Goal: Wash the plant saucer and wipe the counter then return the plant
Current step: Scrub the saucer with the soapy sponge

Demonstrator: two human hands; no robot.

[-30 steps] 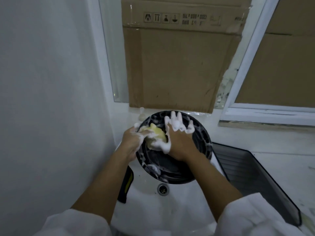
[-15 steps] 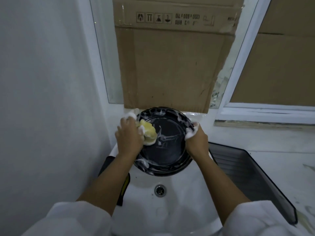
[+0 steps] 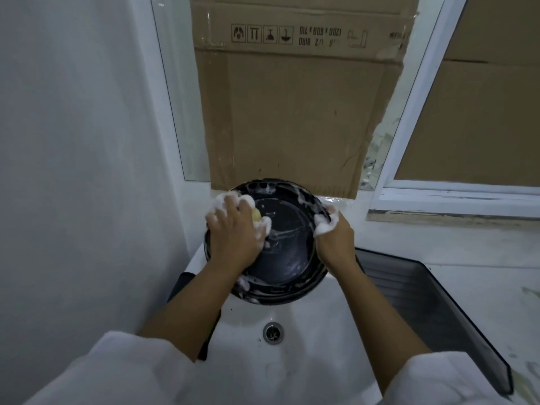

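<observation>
From the head camera, the black plant saucer is held tilted over the white sink, streaked with foam; the left hand curls around a yellow sponge and presses it to the saucer's inner face; the right hand grips the saucer's right rim, fingers lathered; a dark tray lies right of the sink; cardboard stands behind.
</observation>
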